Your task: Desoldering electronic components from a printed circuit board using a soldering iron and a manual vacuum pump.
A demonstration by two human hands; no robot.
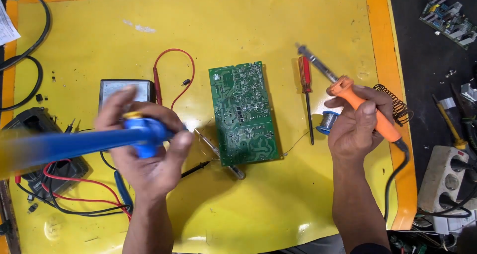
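From my head view: left hand (pixel 146 145) is wrapped around a blue desoldering pump (pixel 74 144), fingers curled tight on the barrel near its yellow-collared end; the barrel runs out toward the left edge and is blurred. Right hand (pixel 355 127) is clamped on the orange handle of a soldering iron (pixel 355 99), thumb on top, metal tip aimed up and left, well apart from the board; its black cord drops from the handle's lower end toward the bottom of frame. Green circuit board (pixel 243 112) lies flat, solder side up, mid-mat between the two hands, touched by neither. Everything sits on a yellow mat (pixel 248 25) with an orange border. Red-handled screwdriver (pixel 306 92) lies just right of the board, solder spool (pixel 327 122) partly hidden behind the right hand's fingers, coiled iron stand (pixel 397 105) just beyond the hand. An analog multimeter (pixel 119 92) sits behind the left hand, red probe lead (pixel 174 68) looping beside it. White power strip (pixel 442 182) off the mat at right.
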